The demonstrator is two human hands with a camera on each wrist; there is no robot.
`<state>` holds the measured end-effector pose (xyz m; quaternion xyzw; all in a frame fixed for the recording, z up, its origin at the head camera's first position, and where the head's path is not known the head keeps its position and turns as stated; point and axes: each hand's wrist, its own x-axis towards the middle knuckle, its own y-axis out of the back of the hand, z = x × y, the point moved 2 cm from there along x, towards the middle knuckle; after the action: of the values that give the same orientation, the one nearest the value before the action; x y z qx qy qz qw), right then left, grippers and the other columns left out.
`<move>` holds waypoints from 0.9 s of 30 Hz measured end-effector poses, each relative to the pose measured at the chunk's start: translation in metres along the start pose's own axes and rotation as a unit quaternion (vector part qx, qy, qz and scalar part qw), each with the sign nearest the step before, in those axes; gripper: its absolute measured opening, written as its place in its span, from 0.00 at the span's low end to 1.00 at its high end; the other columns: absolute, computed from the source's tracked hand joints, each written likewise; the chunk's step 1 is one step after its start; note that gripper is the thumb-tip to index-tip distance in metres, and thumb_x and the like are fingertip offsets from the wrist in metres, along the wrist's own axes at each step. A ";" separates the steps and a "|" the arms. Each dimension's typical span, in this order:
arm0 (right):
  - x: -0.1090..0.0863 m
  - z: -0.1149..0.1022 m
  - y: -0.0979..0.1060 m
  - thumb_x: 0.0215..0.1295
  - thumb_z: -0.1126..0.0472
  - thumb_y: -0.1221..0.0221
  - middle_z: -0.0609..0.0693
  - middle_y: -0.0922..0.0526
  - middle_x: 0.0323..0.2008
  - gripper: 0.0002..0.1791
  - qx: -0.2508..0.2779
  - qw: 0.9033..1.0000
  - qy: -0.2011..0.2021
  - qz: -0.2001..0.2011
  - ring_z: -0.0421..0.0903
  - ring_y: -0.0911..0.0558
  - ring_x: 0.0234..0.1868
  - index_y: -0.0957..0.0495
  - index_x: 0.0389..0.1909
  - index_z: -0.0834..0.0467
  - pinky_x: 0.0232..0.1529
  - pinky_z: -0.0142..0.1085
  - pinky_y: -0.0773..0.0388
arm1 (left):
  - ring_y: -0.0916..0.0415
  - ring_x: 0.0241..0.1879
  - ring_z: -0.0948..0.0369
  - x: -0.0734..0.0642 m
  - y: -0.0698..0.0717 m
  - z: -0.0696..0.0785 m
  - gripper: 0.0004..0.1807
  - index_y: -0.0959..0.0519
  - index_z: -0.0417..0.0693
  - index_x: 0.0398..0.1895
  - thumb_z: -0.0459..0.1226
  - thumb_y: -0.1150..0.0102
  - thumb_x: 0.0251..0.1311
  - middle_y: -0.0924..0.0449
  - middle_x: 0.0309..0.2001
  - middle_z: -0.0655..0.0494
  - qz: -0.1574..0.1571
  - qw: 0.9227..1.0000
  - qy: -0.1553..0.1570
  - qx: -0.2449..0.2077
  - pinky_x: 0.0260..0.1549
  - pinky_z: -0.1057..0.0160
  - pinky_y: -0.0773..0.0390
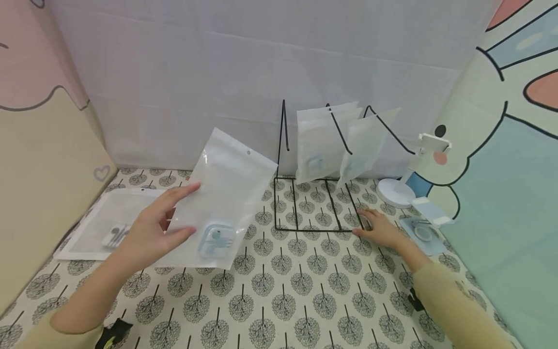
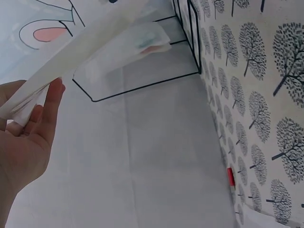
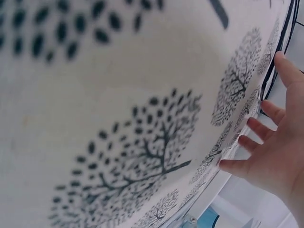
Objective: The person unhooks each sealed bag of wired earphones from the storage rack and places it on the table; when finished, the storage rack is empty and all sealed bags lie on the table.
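My left hand (image 1: 152, 228) pinches the left edge of a translucent white zip bag (image 1: 226, 184), tilted above the table. Blue-looking wired earphones in a case (image 1: 215, 241) show in its lower part. In the left wrist view, the same bag (image 2: 71, 52) runs between the thumb and fingers of my left hand (image 2: 33, 137). My right hand (image 1: 379, 229) rests at the front right corner of a black wire rack (image 1: 314, 230), its fingertips at the base wire. The right wrist view has the fingers of my right hand (image 3: 270, 137) spread. Several similar bags (image 1: 320, 145) stand upright between the rack's right dividers.
At left another white bag (image 1: 87, 237) with white earphones lies flat on the tree-patterned tablecloth (image 1: 261, 300). A white phone stand (image 1: 395, 193) stands behind my right hand, near a light blue packet (image 1: 423, 235). A white sheet (image 1: 196, 87) rises at the back.
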<state>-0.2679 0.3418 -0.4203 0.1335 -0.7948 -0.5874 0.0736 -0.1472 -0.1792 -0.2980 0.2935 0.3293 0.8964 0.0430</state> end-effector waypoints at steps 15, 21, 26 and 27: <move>0.001 -0.005 0.004 0.64 0.43 0.44 0.75 0.44 0.65 0.41 -0.002 1.000 -0.003 -0.024 0.77 0.41 0.61 0.43 0.68 0.66 0.53 0.69 0.37 | 0.40 0.16 0.65 -0.025 0.008 -0.055 0.47 0.44 0.67 0.72 0.33 0.32 0.51 0.38 0.67 0.54 -0.013 0.989 0.141 -0.036 0.10 0.66 0.36; -0.001 -0.007 0.005 0.65 0.43 0.45 0.75 0.46 0.66 0.41 0.000 1.000 -0.004 -0.029 0.78 0.44 0.62 0.45 0.69 0.65 0.54 0.71 0.39 | 0.40 0.17 0.65 -0.029 0.004 -0.072 0.47 0.44 0.69 0.72 0.37 0.31 0.50 0.29 0.38 0.54 -0.015 0.984 0.178 -0.024 0.10 0.67 0.36; -0.002 -0.008 0.005 0.65 0.43 0.45 0.76 0.46 0.65 0.42 -0.004 0.999 -0.008 -0.034 0.79 0.44 0.61 0.45 0.69 0.66 0.53 0.71 0.39 | 0.39 0.17 0.66 -0.030 0.000 -0.086 0.47 0.45 0.67 0.72 0.37 0.31 0.50 0.29 0.32 0.51 -0.022 0.979 0.200 -0.041 0.09 0.67 0.34; -0.002 -0.008 0.005 0.65 0.43 0.45 0.76 0.46 0.65 0.42 -0.005 0.999 -0.008 -0.033 0.79 0.44 0.61 0.45 0.69 0.66 0.53 0.71 0.39 | 0.38 0.17 0.66 -0.030 -0.001 -0.089 0.48 0.45 0.66 0.72 0.36 0.32 0.49 0.27 0.39 0.48 -0.022 0.978 0.200 -0.047 0.09 0.67 0.34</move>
<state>-0.2646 0.3363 -0.4127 0.1552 -0.7874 -0.5947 0.0486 -0.1722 -0.2367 -0.3674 0.0981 0.2953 0.9503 0.0099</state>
